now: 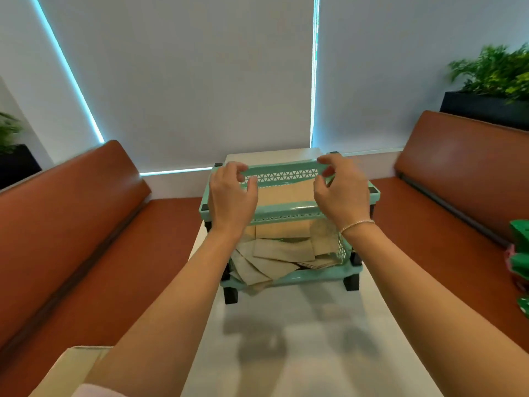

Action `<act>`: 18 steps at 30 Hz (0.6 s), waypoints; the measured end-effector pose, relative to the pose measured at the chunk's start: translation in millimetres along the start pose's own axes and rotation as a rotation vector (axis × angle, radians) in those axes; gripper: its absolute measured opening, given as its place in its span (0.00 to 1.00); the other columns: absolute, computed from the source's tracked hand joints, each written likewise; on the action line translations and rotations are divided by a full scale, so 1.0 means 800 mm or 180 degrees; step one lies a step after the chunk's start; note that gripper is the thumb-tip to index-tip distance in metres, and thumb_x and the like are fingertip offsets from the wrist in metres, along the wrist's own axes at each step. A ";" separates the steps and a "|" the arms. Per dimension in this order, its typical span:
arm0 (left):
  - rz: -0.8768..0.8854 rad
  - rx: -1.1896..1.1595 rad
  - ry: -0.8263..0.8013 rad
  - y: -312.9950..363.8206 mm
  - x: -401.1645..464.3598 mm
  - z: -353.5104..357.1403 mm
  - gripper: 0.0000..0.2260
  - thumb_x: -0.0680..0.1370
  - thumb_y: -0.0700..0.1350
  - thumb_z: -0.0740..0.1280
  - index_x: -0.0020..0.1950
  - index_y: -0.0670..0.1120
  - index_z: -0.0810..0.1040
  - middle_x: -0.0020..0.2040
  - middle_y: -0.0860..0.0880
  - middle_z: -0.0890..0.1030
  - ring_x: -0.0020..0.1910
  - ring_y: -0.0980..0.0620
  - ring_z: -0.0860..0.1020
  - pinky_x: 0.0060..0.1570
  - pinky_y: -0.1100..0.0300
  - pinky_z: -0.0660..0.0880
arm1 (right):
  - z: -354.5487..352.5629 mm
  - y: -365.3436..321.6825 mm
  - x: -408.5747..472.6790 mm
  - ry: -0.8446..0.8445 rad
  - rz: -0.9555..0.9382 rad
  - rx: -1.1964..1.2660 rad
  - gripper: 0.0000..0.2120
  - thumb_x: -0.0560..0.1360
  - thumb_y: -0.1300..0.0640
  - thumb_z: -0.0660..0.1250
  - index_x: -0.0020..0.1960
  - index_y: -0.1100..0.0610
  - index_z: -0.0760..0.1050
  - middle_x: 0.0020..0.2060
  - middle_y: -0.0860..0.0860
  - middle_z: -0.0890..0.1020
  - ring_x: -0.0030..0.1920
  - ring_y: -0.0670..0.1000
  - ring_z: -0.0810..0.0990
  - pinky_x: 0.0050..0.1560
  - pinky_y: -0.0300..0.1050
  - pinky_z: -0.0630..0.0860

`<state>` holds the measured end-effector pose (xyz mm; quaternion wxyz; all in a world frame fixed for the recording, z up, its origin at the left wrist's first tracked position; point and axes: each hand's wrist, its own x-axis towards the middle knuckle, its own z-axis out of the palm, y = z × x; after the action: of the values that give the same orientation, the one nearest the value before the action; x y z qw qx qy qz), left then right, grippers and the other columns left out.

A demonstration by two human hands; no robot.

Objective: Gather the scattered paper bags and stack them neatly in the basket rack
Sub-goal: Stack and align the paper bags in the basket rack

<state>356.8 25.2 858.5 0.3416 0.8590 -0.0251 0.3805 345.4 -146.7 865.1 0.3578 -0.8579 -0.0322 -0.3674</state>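
Hands: left (230,196) and right (340,193) hover loosely curled, grasping nothing, over the rack (289,209). Bags (274,253) sit below them, lower tier's messy. Risk: overhanging front bags slide onto the tabletop (286,353) if nudged.

The basket rack's (289,209) left corners are covered by the left hand (230,199). The lower paper bags (272,256) are partly hidden by the upper tier. A green object (519,253) is cut off at the right edge.
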 end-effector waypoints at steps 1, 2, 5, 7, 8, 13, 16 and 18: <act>0.0037 -0.0107 0.0127 -0.003 -0.015 -0.007 0.08 0.76 0.44 0.67 0.54 0.44 0.76 0.43 0.51 0.73 0.45 0.54 0.70 0.42 0.69 0.59 | 0.004 -0.002 -0.019 -0.0049 -0.0082 0.0030 0.13 0.74 0.62 0.64 0.58 0.57 0.76 0.46 0.52 0.79 0.42 0.48 0.74 0.47 0.43 0.73; 0.0024 -0.0202 0.0206 -0.008 -0.028 -0.013 0.07 0.76 0.44 0.67 0.52 0.44 0.75 0.41 0.51 0.72 0.43 0.55 0.69 0.41 0.68 0.59 | 0.008 -0.002 -0.037 -0.0163 -0.0126 0.0031 0.12 0.73 0.63 0.64 0.57 0.56 0.76 0.44 0.51 0.79 0.40 0.48 0.74 0.47 0.45 0.74; 0.0024 -0.0410 0.0164 -0.024 -0.059 -0.024 0.06 0.75 0.42 0.68 0.50 0.42 0.75 0.39 0.50 0.71 0.39 0.53 0.69 0.38 0.66 0.62 | 0.024 0.003 -0.068 -0.0621 -0.0087 -0.0158 0.10 0.73 0.62 0.64 0.53 0.55 0.78 0.45 0.51 0.79 0.42 0.50 0.76 0.48 0.48 0.75; -0.0038 -0.0383 -0.0067 -0.038 -0.078 -0.025 0.06 0.76 0.41 0.67 0.51 0.42 0.75 0.40 0.49 0.71 0.39 0.53 0.69 0.37 0.67 0.62 | 0.039 0.009 -0.082 -0.1070 0.0045 -0.0429 0.11 0.73 0.61 0.63 0.54 0.54 0.78 0.48 0.52 0.79 0.48 0.52 0.77 0.52 0.47 0.74; -0.0141 -0.0380 -0.0215 -0.046 -0.088 -0.024 0.06 0.76 0.41 0.67 0.52 0.42 0.74 0.41 0.49 0.72 0.40 0.53 0.70 0.38 0.66 0.63 | 0.047 0.014 -0.091 -0.1348 0.0163 -0.0586 0.12 0.73 0.60 0.63 0.55 0.54 0.77 0.50 0.52 0.79 0.52 0.53 0.77 0.54 0.47 0.74; -0.0935 -0.0247 -0.1036 -0.089 -0.124 -0.010 0.09 0.76 0.40 0.63 0.56 0.45 0.73 0.47 0.48 0.75 0.47 0.49 0.75 0.42 0.61 0.67 | 0.086 0.038 -0.138 -0.2293 0.0583 -0.1224 0.18 0.73 0.60 0.63 0.63 0.52 0.73 0.61 0.55 0.73 0.61 0.56 0.73 0.59 0.48 0.72; -0.1276 -0.0219 -0.1382 -0.108 -0.134 0.001 0.12 0.76 0.40 0.64 0.60 0.45 0.73 0.51 0.47 0.76 0.50 0.49 0.75 0.46 0.59 0.70 | 0.108 0.043 -0.150 -0.2503 0.0470 -0.1359 0.21 0.74 0.60 0.63 0.67 0.53 0.69 0.63 0.56 0.71 0.66 0.57 0.66 0.64 0.48 0.68; -0.1382 -0.0214 -0.1455 -0.113 -0.139 0.008 0.13 0.76 0.40 0.65 0.60 0.45 0.73 0.54 0.47 0.76 0.51 0.49 0.75 0.48 0.59 0.71 | 0.119 0.044 -0.150 -0.2622 0.0306 -0.1482 0.23 0.74 0.59 0.63 0.68 0.52 0.67 0.64 0.55 0.71 0.66 0.57 0.65 0.65 0.47 0.66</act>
<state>309.4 66.6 729.4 0.4286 0.8958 0.0701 0.0947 326.9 -87.1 720.9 0.1302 -0.9900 -0.0484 0.0228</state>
